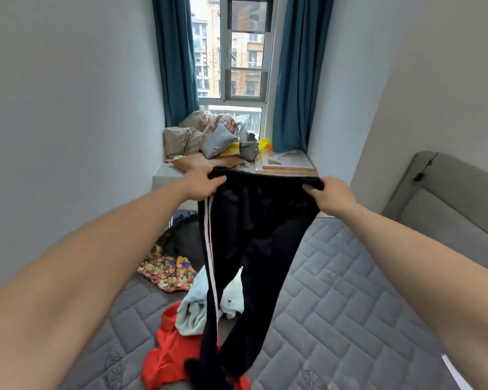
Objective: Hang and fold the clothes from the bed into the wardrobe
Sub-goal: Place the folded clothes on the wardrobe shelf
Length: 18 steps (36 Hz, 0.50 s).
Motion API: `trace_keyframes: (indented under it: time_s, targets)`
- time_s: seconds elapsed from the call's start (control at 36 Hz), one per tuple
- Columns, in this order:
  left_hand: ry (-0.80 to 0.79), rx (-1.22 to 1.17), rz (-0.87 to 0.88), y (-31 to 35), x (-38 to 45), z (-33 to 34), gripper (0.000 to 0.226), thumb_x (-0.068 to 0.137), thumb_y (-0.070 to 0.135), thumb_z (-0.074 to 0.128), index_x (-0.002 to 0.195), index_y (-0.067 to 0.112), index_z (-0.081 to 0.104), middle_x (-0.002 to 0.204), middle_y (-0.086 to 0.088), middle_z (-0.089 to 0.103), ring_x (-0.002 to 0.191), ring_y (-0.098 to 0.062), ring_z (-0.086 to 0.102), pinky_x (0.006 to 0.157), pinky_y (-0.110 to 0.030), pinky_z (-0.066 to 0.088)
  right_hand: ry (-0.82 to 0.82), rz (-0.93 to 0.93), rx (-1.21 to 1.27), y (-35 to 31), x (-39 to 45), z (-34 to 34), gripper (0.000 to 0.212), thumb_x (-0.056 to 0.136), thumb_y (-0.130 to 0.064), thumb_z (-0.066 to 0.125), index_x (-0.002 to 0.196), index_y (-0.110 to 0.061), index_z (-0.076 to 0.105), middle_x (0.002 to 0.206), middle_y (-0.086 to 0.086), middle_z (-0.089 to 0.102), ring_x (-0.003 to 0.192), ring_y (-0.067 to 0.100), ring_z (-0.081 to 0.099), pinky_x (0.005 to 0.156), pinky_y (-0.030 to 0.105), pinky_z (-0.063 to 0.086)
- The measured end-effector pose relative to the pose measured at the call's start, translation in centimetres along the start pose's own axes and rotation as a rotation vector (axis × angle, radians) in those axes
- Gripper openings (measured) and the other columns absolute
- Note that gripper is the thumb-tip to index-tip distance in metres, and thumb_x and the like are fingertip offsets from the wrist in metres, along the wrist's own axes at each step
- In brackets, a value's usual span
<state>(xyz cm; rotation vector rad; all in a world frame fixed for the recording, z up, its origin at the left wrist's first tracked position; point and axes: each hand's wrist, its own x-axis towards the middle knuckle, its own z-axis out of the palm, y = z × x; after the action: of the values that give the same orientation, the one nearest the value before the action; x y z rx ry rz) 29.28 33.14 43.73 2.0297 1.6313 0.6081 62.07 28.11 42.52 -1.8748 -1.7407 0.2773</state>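
My left hand (pixel 200 184) and right hand (pixel 331 197) each pinch the waistband of the dark trousers (pixel 254 235), hanging above the bed (pixel 335 291); red (pixel 169 353), pale-blue (pixel 192 313) and patterned (pixel 166 270) garments lie unsorted on it, so I judge most work remains

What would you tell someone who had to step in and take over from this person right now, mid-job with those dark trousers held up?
Left hand grips one end of the waistband of the dark track trousers; right hand grips the other end. The trousers hang spread out above the bed, with their leg ends reaching the red garment.
Still on the mattress: the red garment, a light blue garment, a patterned garment and a dark garment near the wall.
Done: trousers lifted and held open. Left: fold or hang them, then deal with the rest. The wardrobe is out of view.
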Motion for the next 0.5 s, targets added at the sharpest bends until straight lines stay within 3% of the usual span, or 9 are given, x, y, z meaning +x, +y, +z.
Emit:
trace_keyframes:
  time_s: [0.06,0.14,0.28,0.36,0.42,0.5]
  targets:
    - [0.082,-0.027,0.071,3.0,1.4,-2.5,0.043,0.102,0.048,0.052,0.131,0.019,0.063,0.114,-0.007,0.071,0.103,-0.029,0.067,0.082,-0.031,0.052,0.114,-0.024,0.056,-1.2,2.7,-3.1,0.025,0.098,-0.044,0.059,0.082,-0.026,0.060,0.082,0.000,0.066,0.080,0.027,0.063,0.070,0.034,0.047]
    - [0.217,-0.068,0.160,7.3,2.7,-5.8,0.037,0.101,0.048,0.054,0.128,0.025,0.064,0.096,0.010,0.066,0.082,-0.005,0.060,0.065,-0.015,0.043,0.250,-0.089,0.127,-2.7,5.7,-7.6,0.019,0.098,-0.030,0.060,0.080,-0.024,0.062,0.075,-0.001,0.064,0.077,0.028,0.063,0.066,0.033,0.046]
    - [0.322,-0.119,0.282,13.2,3.7,-9.3,0.033,0.100,0.047,0.056,0.118,0.020,0.065,0.103,-0.007,0.069,0.088,-0.023,0.063,0.079,-0.037,0.052,0.426,-0.187,0.160,-3.6,8.0,-13.7,0.018,0.093,-0.011,0.055,0.082,-0.025,0.057,0.071,-0.010,0.056,0.065,0.013,0.052,0.053,0.023,0.035]
    - [0.372,-0.129,0.334,15.5,3.6,-9.7,0.022,0.099,0.047,0.058,0.103,0.027,0.064,0.087,0.006,0.063,0.075,-0.011,0.057,0.065,-0.023,0.046,0.455,-0.230,0.169,-2.9,7.9,-15.9,0.020,0.091,-0.006,0.054,0.082,-0.024,0.056,0.070,-0.011,0.054,0.062,0.002,0.047,0.050,0.015,0.034]
    - [0.372,-0.122,0.357,16.4,3.3,-9.1,0.016,0.099,0.048,0.059,0.097,0.033,0.063,0.085,0.012,0.062,0.074,-0.005,0.056,0.065,-0.020,0.041,0.450,-0.244,0.164,-2.0,7.3,-16.6,0.018,0.091,-0.006,0.054,0.084,-0.022,0.057,0.070,-0.009,0.054,0.061,0.006,0.047,0.052,0.020,0.037]
    - [0.317,-0.092,0.349,16.5,2.4,-7.0,0.027,0.097,0.052,0.059,0.102,0.026,0.066,0.088,0.008,0.064,0.075,-0.009,0.058,0.067,-0.025,0.044,0.411,-0.232,0.163,0.0,5.8,-16.3,0.012,0.092,-0.010,0.054,0.088,-0.019,0.061,0.074,-0.004,0.059,0.068,0.016,0.052,0.061,0.031,0.042]
